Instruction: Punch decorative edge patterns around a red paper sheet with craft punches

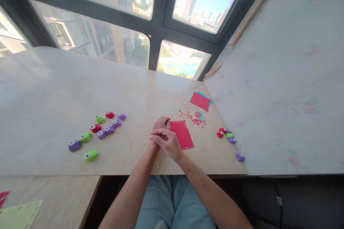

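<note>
A red card (pixel 180 134) lies on the table, with small punched holes along its upper and lower edges. My left hand (pixel 160 123) is at the card's upper left corner, its fingers curled; what they hold, if anything, is hidden. Across my left wrist lies my right hand (pixel 170 145), its fingers stretched out and partly apart, with nothing visible in them. Red and blue paper bits (pixel 197 117) are scattered just beyond the card. Farther back, a second red card (pixel 200 101) rests on blue paper (pixel 211 103).
Several red, green and purple craft punches (pixel 109 130) stand on the left of the table (pixel 129 89). More punches (pixel 230 135) sit by the right wall (pixel 290 78). A pale green punched sheet (pixel 20 214) lies at lower left. Windows (pixel 157 18) rise behind.
</note>
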`<action>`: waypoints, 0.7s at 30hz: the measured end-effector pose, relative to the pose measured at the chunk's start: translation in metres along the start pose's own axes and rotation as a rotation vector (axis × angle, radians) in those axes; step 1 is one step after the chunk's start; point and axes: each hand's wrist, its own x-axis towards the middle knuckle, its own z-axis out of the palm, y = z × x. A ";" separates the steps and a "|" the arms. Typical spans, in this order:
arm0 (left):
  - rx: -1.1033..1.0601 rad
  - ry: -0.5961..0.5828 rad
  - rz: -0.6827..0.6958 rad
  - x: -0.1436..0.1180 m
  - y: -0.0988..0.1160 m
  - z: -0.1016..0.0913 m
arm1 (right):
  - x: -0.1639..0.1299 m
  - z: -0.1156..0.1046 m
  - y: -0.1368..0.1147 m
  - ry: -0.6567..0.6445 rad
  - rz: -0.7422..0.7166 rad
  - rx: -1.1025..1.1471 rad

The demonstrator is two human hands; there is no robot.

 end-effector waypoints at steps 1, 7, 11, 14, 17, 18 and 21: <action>0.012 0.052 -0.022 0.002 -0.002 -0.002 | -0.006 -0.013 0.000 0.062 -0.005 -0.014; 0.041 0.189 -0.025 0.013 -0.015 -0.010 | -0.054 -0.098 0.007 0.449 0.016 -0.188; 0.040 0.176 -0.039 0.012 -0.016 -0.009 | -0.084 -0.164 0.020 0.832 0.025 -0.376; 0.062 0.134 -0.024 0.012 -0.015 -0.010 | -0.099 -0.205 0.027 0.946 0.114 -0.544; 0.067 0.120 -0.014 0.012 -0.015 -0.011 | -0.105 -0.230 0.028 0.960 0.135 -0.679; 0.065 0.122 -0.010 0.011 -0.015 -0.011 | -0.105 -0.235 0.027 0.964 0.135 -0.730; 0.060 0.109 0.002 0.010 -0.014 -0.012 | -0.099 -0.246 0.024 0.944 0.172 -0.878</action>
